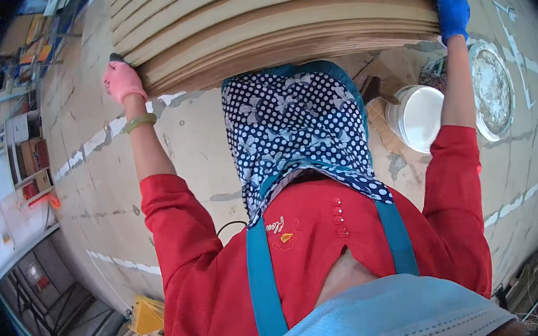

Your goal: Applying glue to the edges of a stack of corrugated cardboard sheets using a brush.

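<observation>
A fanned stack of long tan boards [295,39] spans the top of the view, their near edges overlapping in layers; whether they are wood or cardboard I cannot tell. At the stack's left end, my left hand [123,79], in a pink glove with dark fingertips, is closed round the edge of a tan board. My right hand [453,11], gloved in blue, grips the opposite end, its fingers partly hidden at the edge. Both arms are stretched forward and wide apart.
Beneath my right forearm stands a white bucket [421,118], with a large round stained lid or tub [492,91] beyond it. Flattened brown cardboard [384,124] lies beside the bucket. White lines mark the concrete floor [102,184]. Metal shelving [25,159] lines the left side; a yellow object [146,314] sits lower left.
</observation>
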`<action>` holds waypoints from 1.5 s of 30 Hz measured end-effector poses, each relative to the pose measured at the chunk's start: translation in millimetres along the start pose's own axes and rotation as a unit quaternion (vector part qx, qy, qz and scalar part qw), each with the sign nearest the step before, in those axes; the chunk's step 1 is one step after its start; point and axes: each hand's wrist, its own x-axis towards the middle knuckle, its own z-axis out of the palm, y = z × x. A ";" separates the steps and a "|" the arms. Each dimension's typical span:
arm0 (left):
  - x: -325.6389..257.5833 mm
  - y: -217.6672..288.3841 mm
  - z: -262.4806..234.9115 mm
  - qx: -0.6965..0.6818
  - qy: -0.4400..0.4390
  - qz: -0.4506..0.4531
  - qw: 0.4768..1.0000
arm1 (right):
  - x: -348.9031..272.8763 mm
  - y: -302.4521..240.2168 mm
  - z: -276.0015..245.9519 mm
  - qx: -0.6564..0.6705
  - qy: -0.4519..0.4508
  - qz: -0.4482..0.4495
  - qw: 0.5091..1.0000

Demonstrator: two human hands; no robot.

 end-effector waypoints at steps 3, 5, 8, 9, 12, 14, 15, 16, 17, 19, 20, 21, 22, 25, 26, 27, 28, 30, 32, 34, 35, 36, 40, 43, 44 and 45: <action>4.5 14.8 -15.9 0.002 -0.018 0.047 0.999 | 26.1 34.1 -17.5 0.006 -0.136 -0.217 0.967; 5.8 25.0 -45.4 0.020 -0.017 0.090 0.996 | 30.7 -7.6 -28.2 -0.006 -0.091 -0.144 0.985; 27.3 -16.2 -17.7 -0.157 -0.117 0.066 0.978 | 37.0 -43.0 -22.8 -0.031 -0.002 0.011 0.999; 34.5 -10.4 -2.1 -0.254 -0.182 0.066 0.948 | 40.8 -26.6 4.0 0.046 0.017 -0.063 0.997; 15.2 55.1 6.8 -0.432 -0.245 -0.206 0.843 | 24.2 -21.9 11.6 0.046 0.015 -0.081 0.996; 32.2 -0.9 12.8 -0.304 -0.179 -0.125 0.927 | 4.4 -72.2 11.4 -0.055 -0.065 -0.001 0.996; 44.4 -33.5 11.6 -0.160 -0.124 -0.049 0.978 | 3.7 -89.9 16.9 -0.035 -0.068 -0.008 0.997; 39.0 -17.0 20.1 -0.167 -0.134 -0.038 0.976 | 5.0 -85.6 15.2 -0.017 -0.057 0.000 0.998; 22.2 10.6 24.1 -0.129 -0.085 -0.035 0.987 | 7.1 -74.4 8.1 -0.004 -0.041 0.013 0.999; 1.9 42.0 13.9 -0.095 -0.039 -0.019 0.995 | 6.9 -60.6 1.8 0.007 -0.017 0.036 0.999; -4.0 53.8 7.8 -0.042 -0.049 -0.010 0.998 | 9.8 -55.0 6.1 -0.006 -0.011 0.038 0.999; -7.6 61.9 1.9 0.012 -0.053 -0.003 0.998 | 12.7 -52.6 9.9 -0.016 -0.007 0.037 0.999; -6.6 60.2 -1.9 0.009 -0.053 0.005 0.999 | 12.7 -54.7 12.1 -0.016 -0.001 0.043 0.999; -2.3 52.5 -3.6 0.013 -0.057 -0.005 0.998 | 6.1 -64.5 10.1 -0.007 0.006 0.028 1.000; -1.7 51.0 -0.7 0.007 -0.049 -0.011 0.999 | 4.4 -68.5 7.8 -0.011 -0.023 0.032 0.999; -0.2 52.2 2.3 -0.003 -0.040 -0.018 0.999 | 5.5 -73.7 1.2 -0.016 -0.049 0.035 0.998; 1.3 57.1 9.0 -0.017 -0.038 -0.020 0.999 | 4.9 -69.3 -11.4 -0.027 -0.072 0.043 0.996; 28.9 12.8 10.4 -0.086 -0.078 -0.020 0.993 | -3.1 -71.3 -12.2 0.081 0.027 0.038 0.996; 58.7 -21.9 6.6 -0.230 -0.155 -0.020 0.961 | -7.9 -77.3 -11.2 0.289 0.225 0.021 0.930; 55.1 23.8 5.5 -0.271 -0.140 -0.040 0.951 | -35.2 -68.1 -25.6 0.309 0.272 -0.034 0.911; 51.5 53.5 0.7 -0.306 -0.120 -0.067 0.942 | -59.1 -64.4 -34.7 0.334 0.308 -0.092 0.886; 51.3 63.3 -8.9 -0.335 -0.088 -0.100 0.933 | -97.8 -75.5 -47.4 0.309 0.222 -0.093 0.920; 68.7 97.1 -2.2 -0.449 -0.185 -0.190 0.853 | -256.9 -32.9 -29.8 0.122 -0.029 -0.211 0.969; 57.2 116.8 20.9 -0.114 -0.091 -0.109 0.983 | -373.8 64.0 30.8 0.161 -0.179 0.045 0.969; 50.6 121.9 31.9 0.061 -0.042 -0.062 0.995 | -379.3 74.6 31.8 0.156 -0.180 0.052 0.970; 49.7 123.1 36.1 0.063 -0.048 -0.058 0.995 | -383.2 84.5 35.3 0.275 -0.195 0.358 0.871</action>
